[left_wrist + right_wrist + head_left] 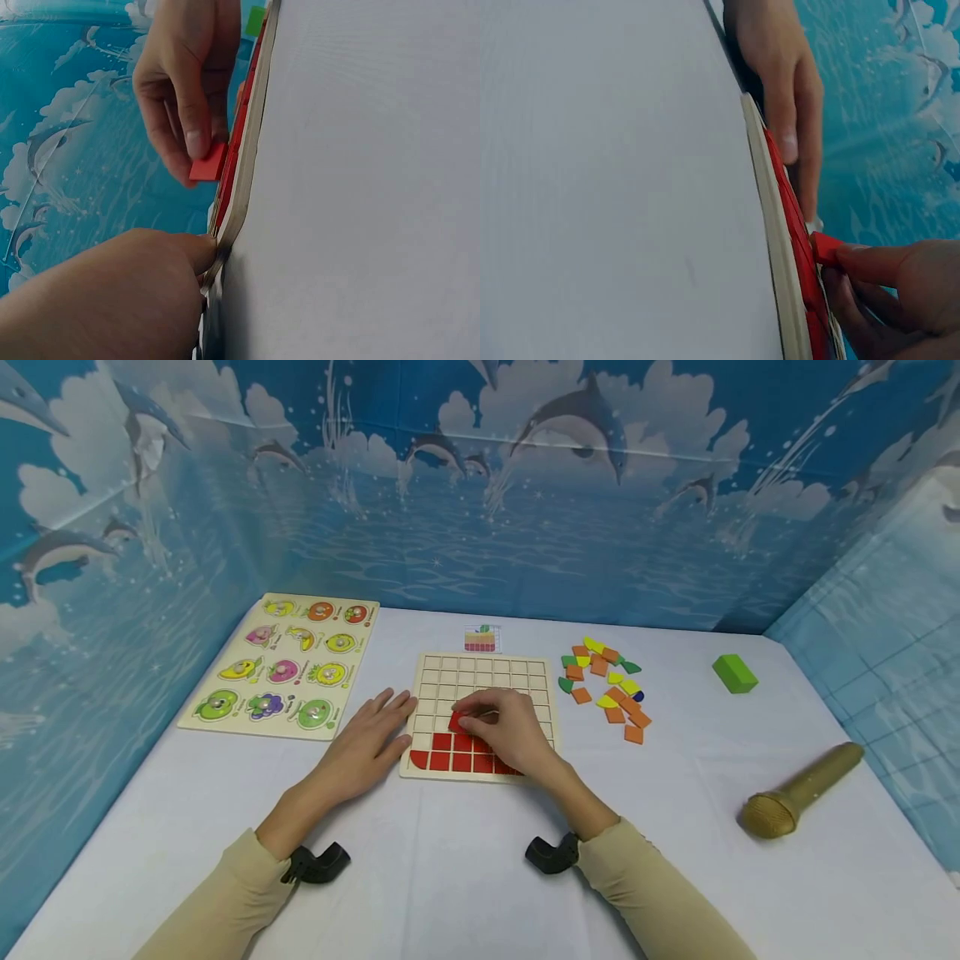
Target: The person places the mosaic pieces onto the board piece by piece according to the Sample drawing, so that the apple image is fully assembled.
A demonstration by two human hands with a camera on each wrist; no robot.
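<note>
A wooden grid board (480, 664) lies in the middle of the table, with red tiles (462, 762) set in its two nearest rows. Between thumb and fingers my right hand (506, 727) pinches a red square tile (209, 163), held tilted just over the board. Part of the near right rows is hidden under that hand. My left hand (369, 742) lies with fingers extended at the board's left edge, its fingertips right at the rim. In the right wrist view the red tile (825, 249) shows at the thumb tip, close over the row of red pieces.
Loose orange, yellow and green tiles (615, 714) lie scattered right of the board. A small picture card (482, 639) sits behind it. At left is a fruit puzzle board (303, 666). Further right are a green block (735, 674) and a gold microphone (798, 793).
</note>
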